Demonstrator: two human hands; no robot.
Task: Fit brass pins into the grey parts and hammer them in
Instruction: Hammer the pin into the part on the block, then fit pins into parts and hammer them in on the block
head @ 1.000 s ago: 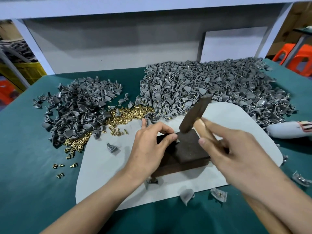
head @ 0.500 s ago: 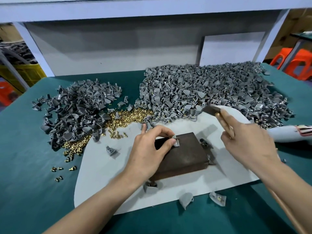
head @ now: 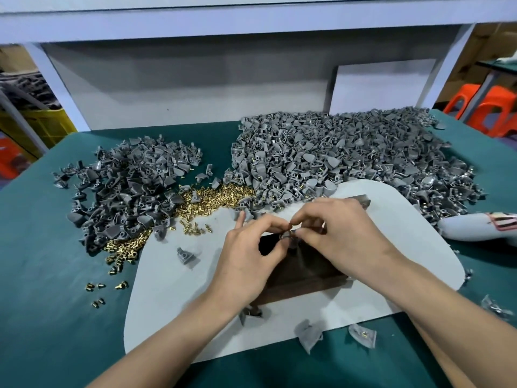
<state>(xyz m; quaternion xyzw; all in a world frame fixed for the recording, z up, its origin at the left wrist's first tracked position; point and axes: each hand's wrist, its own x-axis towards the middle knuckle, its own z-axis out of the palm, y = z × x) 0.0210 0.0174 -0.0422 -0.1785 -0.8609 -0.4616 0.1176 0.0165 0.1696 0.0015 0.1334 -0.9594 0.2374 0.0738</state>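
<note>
Left hand [head: 249,256]: the fingers [head: 268,224] are curled, and the part [head: 287,236] is pinched between thumb and forefinger.
Right hand [head: 344,236]: the fingers [head: 303,219] are curled, their tips closed on the same part from the right. Whether a pin is caught between them cannot be told.
Part: small and grey, held between both sets of fingertips over the far left edge of the block [head: 305,271]. Contact with the block cannot be told.
Block: dark brown, seen directly under the fingers, laid on the sheet [head: 167,289].
Hammer [head: 362,198]: only its dark head is seen, just beyond the right knuckles. Whether it is gripped cannot be told.
Pins [head: 218,196]: a brass heap is spread beyond and to the left of the left fingers, with strays scattered further left on the surface [head: 42,261].
Left pile [head: 126,186]: grey parts heaped well left of the fingers.
Right pile [head: 349,155]: a larger heap beyond the right fingers.
Loose part [head: 184,256]: laid on the sheet, left of the left hand.
</note>
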